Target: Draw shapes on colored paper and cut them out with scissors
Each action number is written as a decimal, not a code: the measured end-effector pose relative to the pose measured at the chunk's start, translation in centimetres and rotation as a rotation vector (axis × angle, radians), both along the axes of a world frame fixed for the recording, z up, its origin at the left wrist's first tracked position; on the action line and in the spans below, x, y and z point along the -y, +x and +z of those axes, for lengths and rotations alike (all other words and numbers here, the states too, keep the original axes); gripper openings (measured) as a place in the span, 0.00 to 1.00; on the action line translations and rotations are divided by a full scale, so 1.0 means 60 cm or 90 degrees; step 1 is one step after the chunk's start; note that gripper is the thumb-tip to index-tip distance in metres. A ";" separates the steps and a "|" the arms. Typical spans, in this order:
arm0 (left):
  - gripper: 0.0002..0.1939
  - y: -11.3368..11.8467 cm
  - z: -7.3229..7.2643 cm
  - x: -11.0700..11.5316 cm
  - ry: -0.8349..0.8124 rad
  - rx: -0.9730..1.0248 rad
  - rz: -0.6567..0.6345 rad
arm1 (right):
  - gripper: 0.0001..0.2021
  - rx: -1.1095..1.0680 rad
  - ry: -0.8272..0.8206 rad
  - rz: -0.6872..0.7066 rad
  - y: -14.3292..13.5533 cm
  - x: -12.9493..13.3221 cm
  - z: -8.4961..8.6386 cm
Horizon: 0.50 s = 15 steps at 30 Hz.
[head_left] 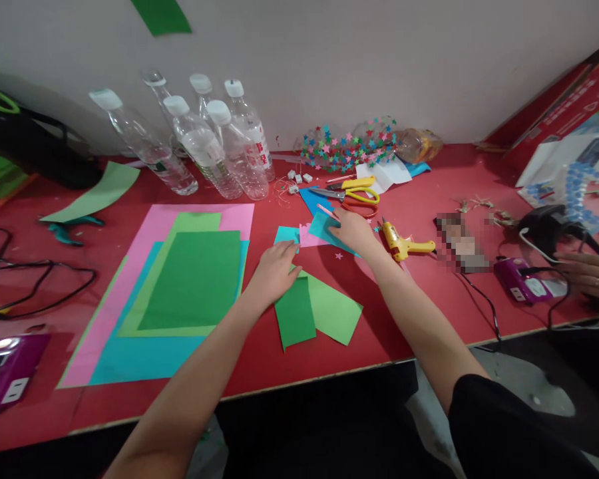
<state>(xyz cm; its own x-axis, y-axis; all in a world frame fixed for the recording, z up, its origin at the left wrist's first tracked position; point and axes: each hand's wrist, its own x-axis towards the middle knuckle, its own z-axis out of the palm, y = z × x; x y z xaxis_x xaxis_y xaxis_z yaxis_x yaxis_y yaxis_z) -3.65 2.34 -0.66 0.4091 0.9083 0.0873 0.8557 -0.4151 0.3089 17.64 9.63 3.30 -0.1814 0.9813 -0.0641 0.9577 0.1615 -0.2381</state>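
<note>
My left hand (278, 271) rests with fingers stretched over small paper pieces, touching a light-blue piece (285, 235) and the top of a dark green piece (296, 313). A light green piece (332, 309) lies partly beneath the dark one. My right hand (355, 233) is closed around a slim pink pen (328, 212), its point toward the upper left. Under that hand is a blue paper piece (322, 227), beside a pink piece with a jagged edge (309, 237). Yellow- and red-handled scissors (359, 194) lie just beyond my right hand.
Large coloured sheets (194, 279) are stacked at left. Several plastic bottles (239, 156) stand along the wall, near star garlands (349, 148). A yellow glue gun (404, 243) lies right of my right hand. Another person's hand (592, 273) is at far right, near a purple power strip (524, 281).
</note>
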 end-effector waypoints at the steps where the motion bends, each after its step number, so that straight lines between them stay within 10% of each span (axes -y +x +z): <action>1: 0.24 0.000 -0.003 -0.004 0.002 -0.022 0.006 | 0.15 0.006 0.002 0.010 -0.003 -0.002 -0.004; 9: 0.34 -0.006 -0.015 -0.027 0.013 0.003 0.105 | 0.16 0.005 0.048 0.074 -0.007 -0.003 -0.018; 15: 0.29 0.011 -0.004 -0.023 0.020 0.085 -0.010 | 0.13 -0.016 0.056 0.067 0.021 0.038 -0.015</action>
<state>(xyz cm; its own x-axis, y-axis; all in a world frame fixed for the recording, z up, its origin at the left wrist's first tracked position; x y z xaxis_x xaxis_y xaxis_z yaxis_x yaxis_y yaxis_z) -2.98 3.74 -0.90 0.4055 0.8982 0.1697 0.8016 -0.4386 0.4063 18.91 7.32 2.42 -0.2844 0.9583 0.0279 0.9281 0.2825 -0.2426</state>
